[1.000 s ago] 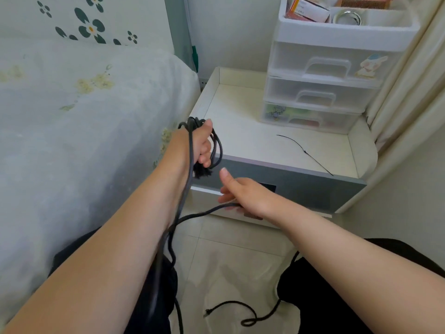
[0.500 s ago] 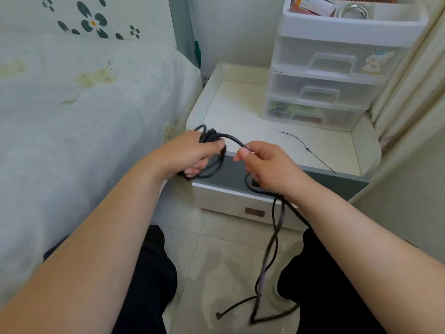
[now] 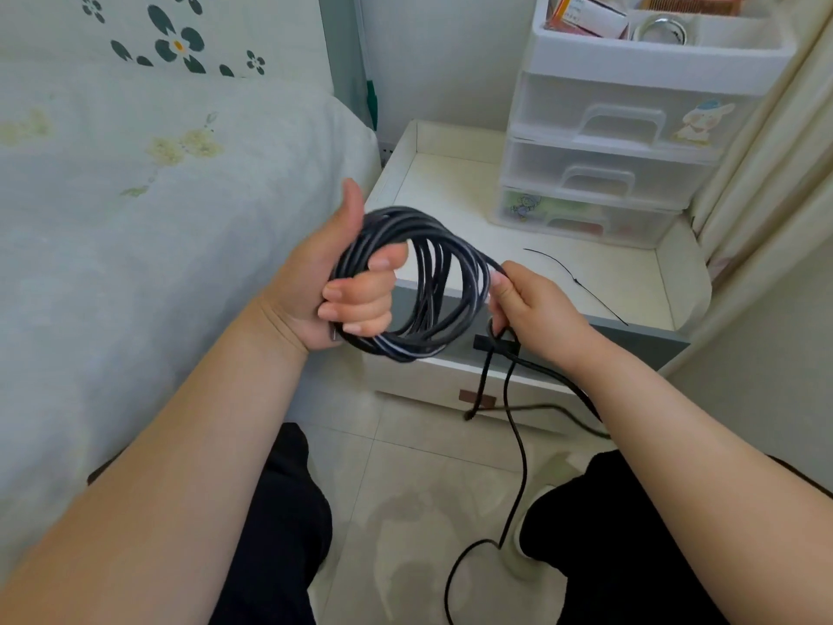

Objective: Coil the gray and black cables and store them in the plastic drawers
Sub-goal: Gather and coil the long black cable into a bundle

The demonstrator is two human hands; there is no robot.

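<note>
A: From the head view, what is held?

B: The left hand (image 3: pixel 347 290) has its fingers curled through a bundle of round black rubber cable loops (image 3: pixel 428 281), thumb raised above them. The right hand (image 3: pixel 536 309) pinches the strand just where it leaves the far side of the coil, and the loose tail drops below that pinch to the pale tiled floor (image 3: pixel 405 466).

A: What has changed in the last second?

B: A second ago the left hand was raised with the cable wrapped tight at the fist while the right pulled slack low down. Half a second ago the hands met to lay a turn. Now the coil hangs open and wide beneath the left fist, with more turns in it, and the tail is shorter. I judge the coiling well along but unfinished, since loose cable remains.

A: And the storage?

B: The translucent white plastic drawer unit (image 3: pixel 608 173) stands beyond the grip on the white bedside cabinet (image 3: pixel 450 191), all drawers closed. A thin black cable tie (image 3: pixel 577 281) lies just past the right hand.

A: Any writing?

B: Cartoon stickers on the drawer fronts; print on the orange box (image 3: pixel 586 15) in the top tray is too small to read.
</note>
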